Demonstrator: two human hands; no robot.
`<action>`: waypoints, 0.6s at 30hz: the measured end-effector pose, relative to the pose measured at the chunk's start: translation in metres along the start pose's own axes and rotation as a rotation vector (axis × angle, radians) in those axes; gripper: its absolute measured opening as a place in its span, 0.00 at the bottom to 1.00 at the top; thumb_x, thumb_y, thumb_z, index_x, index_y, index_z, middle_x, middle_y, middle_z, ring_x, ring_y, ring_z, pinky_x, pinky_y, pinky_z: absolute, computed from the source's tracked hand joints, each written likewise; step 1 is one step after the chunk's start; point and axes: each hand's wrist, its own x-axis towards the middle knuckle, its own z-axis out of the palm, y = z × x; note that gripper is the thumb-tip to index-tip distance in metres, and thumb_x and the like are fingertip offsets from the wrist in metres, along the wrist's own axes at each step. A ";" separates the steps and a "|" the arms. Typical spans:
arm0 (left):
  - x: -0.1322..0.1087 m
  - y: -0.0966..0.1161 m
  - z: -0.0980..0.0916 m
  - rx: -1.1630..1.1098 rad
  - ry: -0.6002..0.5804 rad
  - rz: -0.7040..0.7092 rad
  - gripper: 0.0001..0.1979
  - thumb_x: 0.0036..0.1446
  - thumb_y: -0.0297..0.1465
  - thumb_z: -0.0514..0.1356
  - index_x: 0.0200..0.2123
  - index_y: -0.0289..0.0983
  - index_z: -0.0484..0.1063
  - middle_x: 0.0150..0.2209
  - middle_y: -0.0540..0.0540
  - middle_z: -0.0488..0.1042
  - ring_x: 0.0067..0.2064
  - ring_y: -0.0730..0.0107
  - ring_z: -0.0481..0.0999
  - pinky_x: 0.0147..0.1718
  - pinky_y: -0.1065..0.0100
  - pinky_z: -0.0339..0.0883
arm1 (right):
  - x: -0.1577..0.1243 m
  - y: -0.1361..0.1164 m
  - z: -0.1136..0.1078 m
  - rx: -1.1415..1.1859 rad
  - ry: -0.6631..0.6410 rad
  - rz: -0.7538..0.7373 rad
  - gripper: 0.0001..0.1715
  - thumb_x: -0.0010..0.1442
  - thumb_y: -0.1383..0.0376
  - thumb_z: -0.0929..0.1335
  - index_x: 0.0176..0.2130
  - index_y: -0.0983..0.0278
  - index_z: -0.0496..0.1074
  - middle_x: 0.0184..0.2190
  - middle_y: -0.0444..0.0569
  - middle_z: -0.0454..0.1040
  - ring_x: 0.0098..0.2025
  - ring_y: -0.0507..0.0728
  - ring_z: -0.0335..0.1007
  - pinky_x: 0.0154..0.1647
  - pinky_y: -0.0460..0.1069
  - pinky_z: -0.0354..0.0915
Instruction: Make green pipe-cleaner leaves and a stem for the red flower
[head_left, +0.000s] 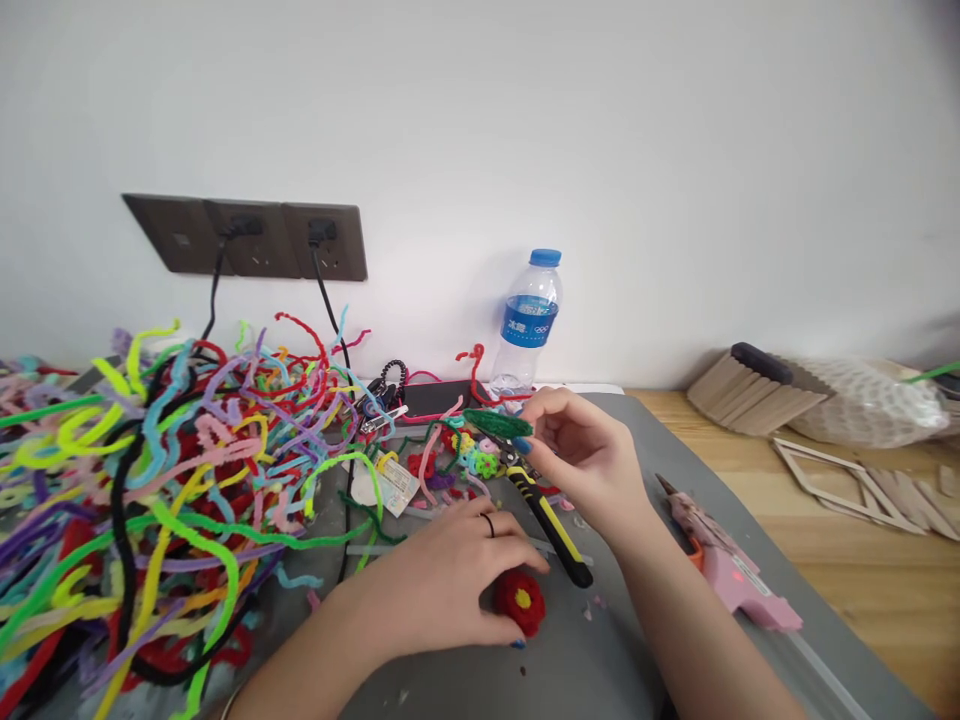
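My left hand [442, 580] rests low over the grey table, its thumb and fingers curved around a red pipe-cleaner flower [523, 602] with a yellow centre. My right hand [581, 450] is raised beyond it, pinching a dark green pipe-cleaner leaf [499, 422] between thumb and fingertips. Beneath the right hand lie pliers with black and yellow handles [551, 530], their jaws partly hidden. Small coloured pipe-cleaner flowers [480, 458] are clustered just behind the pliers.
A tangled heap of pipe cleaners [187, 480] covers the left side. Against the wall stand a water bottle [531, 320] and a phone [435, 400]. To the right lie a pink glue gun [739, 575] and, on a wooden surface, stacked wooden sticks [750, 395].
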 end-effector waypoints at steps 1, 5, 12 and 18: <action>0.001 0.000 0.002 0.006 0.002 0.003 0.17 0.54 0.31 0.69 0.48 0.41 0.77 0.48 0.44 0.78 0.53 0.57 0.73 0.60 0.59 0.61 | 0.000 0.000 0.000 0.001 0.002 -0.002 0.04 0.59 0.69 0.71 0.35 0.61 0.73 0.27 0.43 0.69 0.26 0.52 0.60 0.24 0.47 0.58; 0.001 0.001 0.002 -0.008 0.015 0.010 0.13 0.55 0.27 0.66 0.44 0.40 0.77 0.45 0.46 0.78 0.51 0.60 0.75 0.60 0.60 0.60 | 0.000 0.001 0.000 0.013 -0.004 -0.014 0.05 0.58 0.71 0.71 0.36 0.60 0.73 0.28 0.43 0.69 0.26 0.51 0.60 0.25 0.47 0.59; -0.011 -0.003 -0.023 -0.218 0.117 -0.094 0.18 0.53 0.22 0.63 0.46 0.43 0.75 0.47 0.48 0.74 0.48 0.65 0.75 0.49 0.67 0.67 | 0.001 0.000 0.000 -0.012 0.001 -0.010 0.05 0.59 0.70 0.71 0.36 0.60 0.73 0.28 0.44 0.69 0.27 0.52 0.60 0.25 0.47 0.58; -0.010 -0.011 -0.030 -0.253 -0.004 -0.115 0.11 0.54 0.21 0.64 0.39 0.39 0.78 0.40 0.49 0.74 0.39 0.70 0.75 0.40 0.71 0.66 | 0.000 -0.001 0.000 -0.011 0.003 -0.008 0.06 0.58 0.71 0.71 0.35 0.60 0.73 0.27 0.43 0.69 0.26 0.52 0.60 0.25 0.47 0.58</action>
